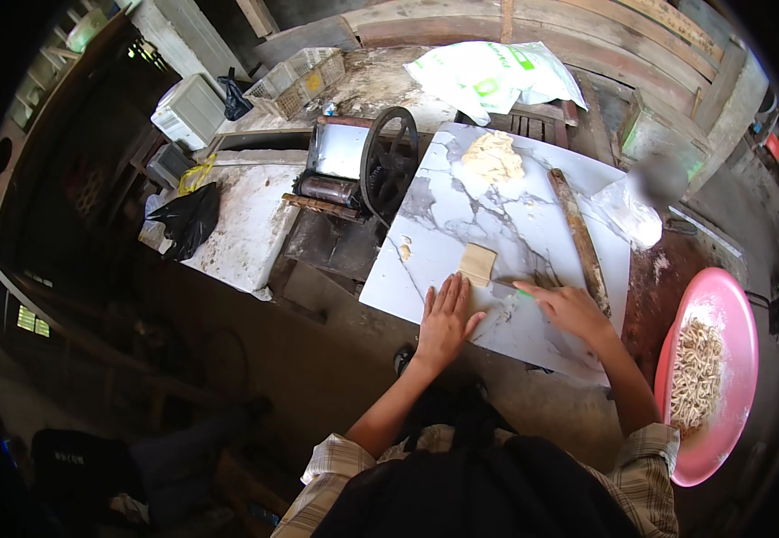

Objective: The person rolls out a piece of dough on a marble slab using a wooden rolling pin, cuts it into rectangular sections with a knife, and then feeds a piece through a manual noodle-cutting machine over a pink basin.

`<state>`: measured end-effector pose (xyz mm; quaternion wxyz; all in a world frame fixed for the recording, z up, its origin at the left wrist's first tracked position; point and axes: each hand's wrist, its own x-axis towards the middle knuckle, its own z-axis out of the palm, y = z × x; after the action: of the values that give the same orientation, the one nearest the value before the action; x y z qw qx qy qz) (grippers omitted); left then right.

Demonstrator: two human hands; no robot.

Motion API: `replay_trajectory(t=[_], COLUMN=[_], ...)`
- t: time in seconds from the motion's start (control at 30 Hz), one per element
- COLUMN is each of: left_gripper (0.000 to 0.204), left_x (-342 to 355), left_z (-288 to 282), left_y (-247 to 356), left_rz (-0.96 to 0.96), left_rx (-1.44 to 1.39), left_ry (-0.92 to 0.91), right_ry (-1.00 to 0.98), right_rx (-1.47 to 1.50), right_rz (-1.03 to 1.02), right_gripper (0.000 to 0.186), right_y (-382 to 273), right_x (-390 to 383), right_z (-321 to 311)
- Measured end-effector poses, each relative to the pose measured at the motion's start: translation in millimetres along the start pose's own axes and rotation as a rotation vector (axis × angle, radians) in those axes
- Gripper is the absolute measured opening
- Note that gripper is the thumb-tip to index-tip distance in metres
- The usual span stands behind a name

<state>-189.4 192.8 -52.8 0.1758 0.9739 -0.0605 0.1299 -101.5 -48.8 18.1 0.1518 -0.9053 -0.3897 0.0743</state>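
A flat, squarish piece of pale dough [478,264] lies on the white marbled board [398,282]. My left hand [446,321] rests flat beside it, fingers stretched out, the fingertips at the dough's near left edge. In my right hand [573,311] is a knife [522,290] with some green at its handle. Its blade points left toward the dough's near right corner; whether it touches the dough I cannot tell. Farther back on the board sits a rough lump of dough [493,160]. A long wooden rolling stick [579,235] lies right of the knife.
Left of the board stands a roller machine [332,175] with a dark handwheel [389,166]. A pink basin [737,314] of floured strips is at the right. White bags [497,76] lie behind the board, and a plastic crate [295,82] is at the back left.
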Motion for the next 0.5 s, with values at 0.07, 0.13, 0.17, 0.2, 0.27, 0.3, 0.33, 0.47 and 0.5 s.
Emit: replay_trajectory(t=[0.07, 0.13, 0.17, 0.2, 0.27, 0.3, 0.33, 0.47, 0.5], left_gripper=[0.060, 0.056, 0.050, 0.045, 0.037, 0.034, 0.031, 0.020, 0.020], left_x=[-1.5, 3.0, 7.2, 15.0, 31.6, 36.4, 43.5, 63.0, 64.8], left_z=[1.2, -0.3, -1.3, -2.5, -1.1, 0.8, -0.2, -6.7, -7.1], left_y=[-0.4, -2.5, -5.4, -5.8, -6.4, -16.5, -22.7, -39.4, -41.3], left_rz=[0.001, 0.006, -0.029, -0.053, -0.008, 0.019, 0.050, 0.376, 0.377], left_rx=[-0.031, -0.056, -0.101, -0.150, -0.154, -0.160, -0.169, -0.096, -0.095], left_ry=[0.062, 0.138, 0.140, 0.142, 0.227, 0.179, 0.134, 0.158, 0.150], right_ry=[0.002, -0.059, -0.052, 0.137, 0.334, 0.330, 0.328, 0.351, 0.459], right_rx=[0.016, 0.014, 0.010, 0.064, 0.114, 0.069, 0.019, 0.037, -0.097], right_rz=[0.036, 0.165, 0.165, 0.150, 0.149, 0.233, 0.319, 0.381, 0.286], right_gripper=[0.051, 0.049, 0.049, 0.046, 0.043, 0.040, 0.038, 0.037, 0.039], right_y=[4.4, 9.5, 15.2, 24.0, 32.7, 28.1, 26.4, 26.4, 24.2], right_x=[-10.1, -15.9, -14.6, -11.1, -6.7, 3.9, 11.6, 27.6, 31.6], right_z=[-7.1, -15.7, -11.0, -0.4, 12.9, 20.2, 24.8, 46.1, 47.3])
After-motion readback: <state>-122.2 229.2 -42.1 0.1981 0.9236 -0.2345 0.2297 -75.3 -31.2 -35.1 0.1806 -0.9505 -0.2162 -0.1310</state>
